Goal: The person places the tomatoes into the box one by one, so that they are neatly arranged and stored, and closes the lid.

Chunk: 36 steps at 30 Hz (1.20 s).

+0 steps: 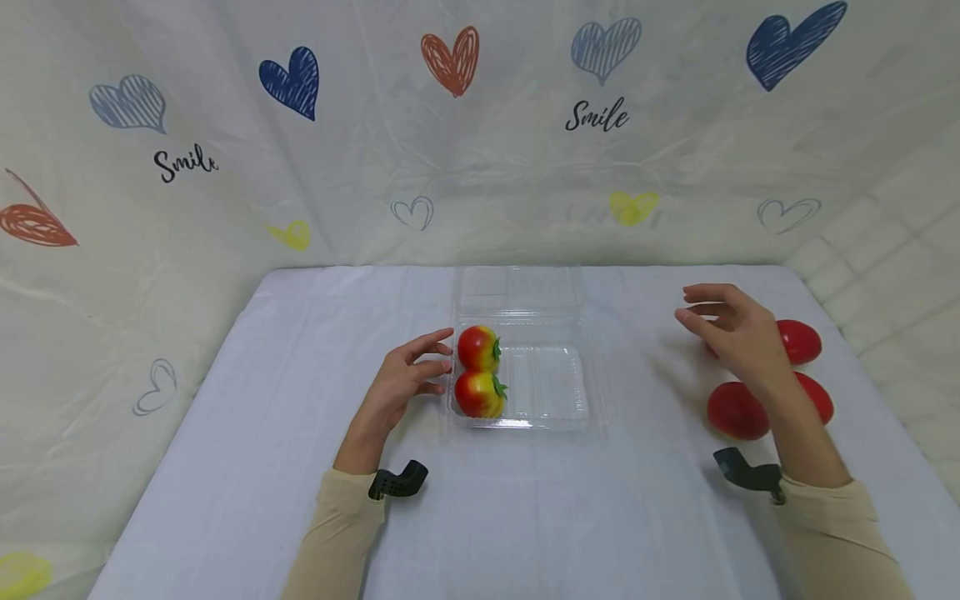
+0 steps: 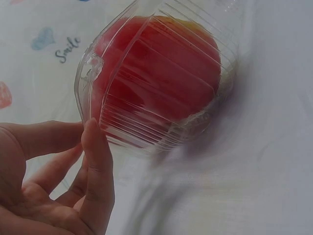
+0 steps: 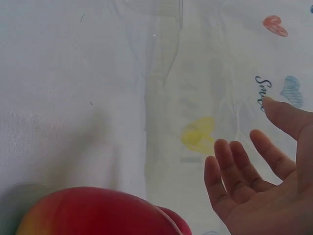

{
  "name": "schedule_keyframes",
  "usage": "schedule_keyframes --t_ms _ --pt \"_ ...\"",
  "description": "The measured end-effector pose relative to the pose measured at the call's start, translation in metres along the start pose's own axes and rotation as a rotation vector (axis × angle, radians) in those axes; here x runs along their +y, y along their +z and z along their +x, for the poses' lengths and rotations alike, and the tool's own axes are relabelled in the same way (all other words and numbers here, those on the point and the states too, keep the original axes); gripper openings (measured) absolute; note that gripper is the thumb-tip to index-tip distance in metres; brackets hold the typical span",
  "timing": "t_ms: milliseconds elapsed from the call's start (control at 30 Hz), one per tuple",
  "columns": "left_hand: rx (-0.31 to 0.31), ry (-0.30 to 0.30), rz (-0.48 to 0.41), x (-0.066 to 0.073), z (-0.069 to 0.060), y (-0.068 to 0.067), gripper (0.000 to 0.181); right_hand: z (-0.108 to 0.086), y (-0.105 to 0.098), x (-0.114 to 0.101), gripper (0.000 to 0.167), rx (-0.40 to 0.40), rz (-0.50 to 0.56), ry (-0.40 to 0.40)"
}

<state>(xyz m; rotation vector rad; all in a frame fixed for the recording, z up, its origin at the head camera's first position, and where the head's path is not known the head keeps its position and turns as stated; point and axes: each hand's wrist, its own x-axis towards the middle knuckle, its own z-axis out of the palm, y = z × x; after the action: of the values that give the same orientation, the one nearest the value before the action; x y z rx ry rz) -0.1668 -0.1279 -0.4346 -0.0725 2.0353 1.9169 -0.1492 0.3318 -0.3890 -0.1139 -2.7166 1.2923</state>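
Note:
A clear plastic clamshell box (image 1: 543,387) lies with its lid (image 1: 517,287) folded back. Two red-and-yellow fruits with green leafy tops, an upper one (image 1: 478,348) and a lower one (image 1: 480,394), sit along its left side. My left hand (image 1: 401,375) is at the box's left edge, its spread fingertips touching the rim; through the plastic, the left wrist view shows a fruit (image 2: 161,73). To the right, my right hand (image 1: 738,333) hovers over several red fruits (image 1: 738,411), fingers loosely bent and holding nothing. A red fruit (image 3: 98,213) appears below that hand in the right wrist view.
A white cloth covers the table (image 1: 645,517). Behind it hangs a pale sheet (image 1: 517,150) printed with hearts and the word Smile. Another red fruit (image 1: 798,342) lies near the table's right edge, and one is partly hidden under my right hand.

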Motion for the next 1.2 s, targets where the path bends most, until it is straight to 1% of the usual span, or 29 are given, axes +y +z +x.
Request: schedule_keyframes --t_ms 167,300,467,700,767,900,967,1033,1133,1200 --pt "0.001 -0.001 0.001 0.0 0.0 0.0 0.049 0.0 -0.004 0.003 0.056 0.005 0.001 -0.011" --pt "0.002 0.001 0.0 0.0 0.0 0.0 0.049 -0.002 -0.008 0.005 0.056 0.013 0.006 -0.003" --pt "0.0 0.004 -0.002 -0.001 -0.001 0.0 0.05 -0.003 -0.012 0.009 0.057 0.028 0.008 0.013" --pt "-0.001 0.009 -0.018 -0.001 0.0 0.0 0.049 0.0 -0.018 0.016 0.064 0.025 -0.023 0.05" --pt "-0.002 0.006 -0.019 -0.001 0.0 0.0 0.049 0.0 -0.019 0.017 0.063 0.033 -0.014 0.048" --pt "-0.002 0.003 -0.017 -0.001 0.0 0.0 0.049 0.001 -0.023 0.02 0.061 0.054 0.048 0.017" --pt "-0.001 0.004 -0.016 -0.001 0.001 -0.001 0.049 0.0 -0.025 0.021 0.059 0.062 0.06 0.008" --pt "0.0 0.005 -0.016 -0.001 0.001 -0.001 0.049 0.0 -0.026 0.022 0.059 0.063 0.044 0.015" --pt "0.0 0.007 -0.016 -0.002 0.001 -0.001 0.048 -0.001 -0.027 0.025 0.062 0.052 -0.017 0.05" --pt "0.0 0.006 -0.017 -0.002 0.001 -0.001 0.048 -0.002 -0.028 0.027 0.064 0.04 -0.039 0.073"
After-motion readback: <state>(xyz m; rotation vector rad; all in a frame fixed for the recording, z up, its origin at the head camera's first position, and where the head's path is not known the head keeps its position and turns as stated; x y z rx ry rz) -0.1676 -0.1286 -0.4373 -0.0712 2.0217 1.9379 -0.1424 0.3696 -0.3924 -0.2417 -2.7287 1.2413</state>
